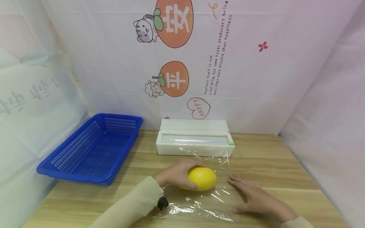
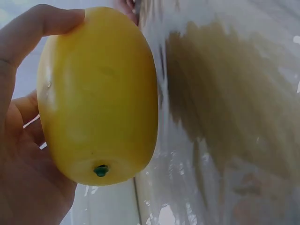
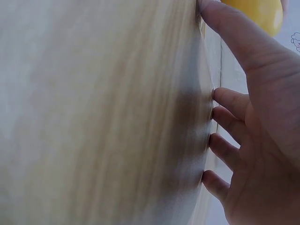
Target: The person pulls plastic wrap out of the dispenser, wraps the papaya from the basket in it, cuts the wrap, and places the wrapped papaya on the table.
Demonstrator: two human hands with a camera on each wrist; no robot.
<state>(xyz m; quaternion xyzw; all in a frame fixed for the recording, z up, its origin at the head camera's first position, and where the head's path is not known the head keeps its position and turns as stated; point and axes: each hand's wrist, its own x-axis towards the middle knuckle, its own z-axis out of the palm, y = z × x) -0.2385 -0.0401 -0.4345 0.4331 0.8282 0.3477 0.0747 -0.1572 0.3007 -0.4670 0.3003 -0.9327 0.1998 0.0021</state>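
Observation:
My left hand (image 1: pixel 181 174) grips a smooth yellow oval fruit (image 1: pixel 203 179) from its left side, thumb and fingers around it. In the left wrist view a small green stem stub shows at one end of the fruit (image 2: pixel 98 93). Beneath it a sheet of clear plastic wrap (image 1: pixel 182 209) lies spread over the wooden table, creased and shiny, reaching back to the white wrap dispenser box (image 1: pixel 195 149). My right hand (image 1: pixel 253 194) rests at the right edge of the sheet, its spread fingertips touching down there; the right wrist view shows the fingers (image 3: pixel 225 152) against the surface.
The dispenser's lid (image 1: pixel 194 125) stands raised at the back, with a green piece (image 1: pixel 231 143) at the box's right end. A blue plastic basket (image 1: pixel 114 164) stands at the left. Printed white cloth (image 1: pixel 242 79) hangs behind and along both sides of the wooden table (image 1: pixel 273 164).

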